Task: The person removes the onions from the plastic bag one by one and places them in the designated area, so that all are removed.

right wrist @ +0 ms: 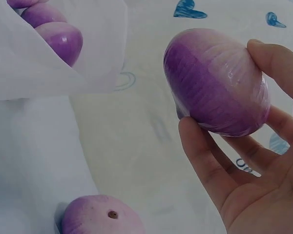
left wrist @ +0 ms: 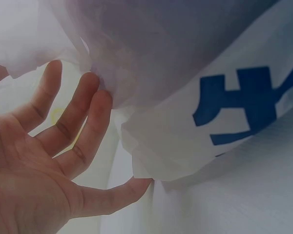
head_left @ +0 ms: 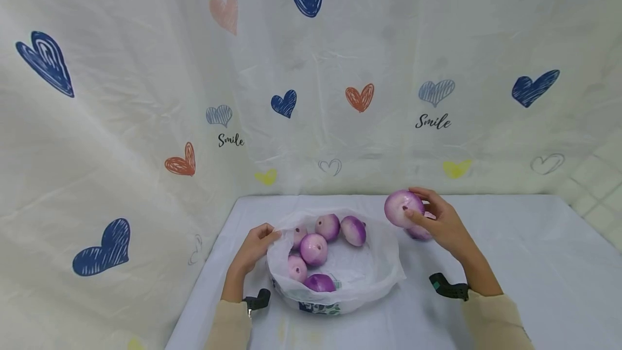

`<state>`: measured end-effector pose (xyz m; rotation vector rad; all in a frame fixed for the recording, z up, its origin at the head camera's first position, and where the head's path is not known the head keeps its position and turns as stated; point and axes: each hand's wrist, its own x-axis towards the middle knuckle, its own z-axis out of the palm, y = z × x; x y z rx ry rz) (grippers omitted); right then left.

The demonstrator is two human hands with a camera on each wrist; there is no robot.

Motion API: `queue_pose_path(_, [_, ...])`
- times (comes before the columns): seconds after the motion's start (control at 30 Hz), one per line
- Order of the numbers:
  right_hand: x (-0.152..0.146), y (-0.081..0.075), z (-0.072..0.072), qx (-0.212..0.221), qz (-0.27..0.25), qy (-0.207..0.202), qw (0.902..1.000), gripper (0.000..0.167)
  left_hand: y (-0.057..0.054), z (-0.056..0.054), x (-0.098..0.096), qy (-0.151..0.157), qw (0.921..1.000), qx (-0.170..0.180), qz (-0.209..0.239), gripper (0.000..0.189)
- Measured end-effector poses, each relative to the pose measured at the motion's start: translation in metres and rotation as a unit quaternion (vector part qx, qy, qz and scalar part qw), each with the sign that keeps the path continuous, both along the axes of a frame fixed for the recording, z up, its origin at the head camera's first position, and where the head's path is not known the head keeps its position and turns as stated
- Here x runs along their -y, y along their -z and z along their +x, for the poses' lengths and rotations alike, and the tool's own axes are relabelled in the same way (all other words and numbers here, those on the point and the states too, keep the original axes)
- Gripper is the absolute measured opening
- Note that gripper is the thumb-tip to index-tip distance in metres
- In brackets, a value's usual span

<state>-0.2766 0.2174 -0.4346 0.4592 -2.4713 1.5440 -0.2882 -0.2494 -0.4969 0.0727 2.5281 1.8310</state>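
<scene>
My right hand (head_left: 443,226) grips a purple onion (head_left: 403,208) between thumb and fingers, raised to the right of a white plastic bag (head_left: 384,285). In the right wrist view the held onion (right wrist: 215,83) has a shiny skin. A second onion (head_left: 419,233) sits on the table just below and behind it, partly hidden; its pale end with a dark spot shows in the right wrist view. At the bag's left rim, my left hand (head_left: 256,244) pinches the plastic, thumb and fingertips against it. Inside the wide-mouthed bag lie several onions (head_left: 313,249), mostly toward its left and back.
A pale cloth covers the table (head_left: 525,263), which ends at a white curtain (head_left: 320,69) printed with hearts and the word Smile. The curtain also hangs along the left side. Each wrist wears a black camera mount (head_left: 448,287).
</scene>
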Motion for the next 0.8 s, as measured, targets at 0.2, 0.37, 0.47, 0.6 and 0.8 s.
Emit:
queue_pose_path(0.2, [-0.010,0.001,-0.002,-0.007,0.004,0.016,0.9998,0.057,-0.003,0.001,0.000,0.001,1.0000,-0.001,-0.003,0.018])
queue_pose_path(0.37, [-0.020,0.003,-0.003,-0.003,0.008,0.037,0.9993,0.060,-0.003,0.001,0.000,0.002,1.0000,0.002,-0.003,0.018])
queue_pose_path(0.47, [-0.027,0.004,-0.002,-0.003,0.006,0.047,0.9989,0.060,-0.003,0.001,0.000,0.000,1.0000,0.004,-0.002,0.018])
queue_pose_path(0.6, [-0.035,0.007,-0.003,-0.001,0.004,0.060,0.9982,0.060,-0.002,0.001,0.000,-0.002,1.0000,0.006,-0.002,0.017])
queue_pose_path(0.8, [-0.047,0.014,-0.004,0.005,-0.007,0.071,0.9975,0.060,0.000,0.000,0.000,-0.002,1.0000,0.007,-0.004,0.018])
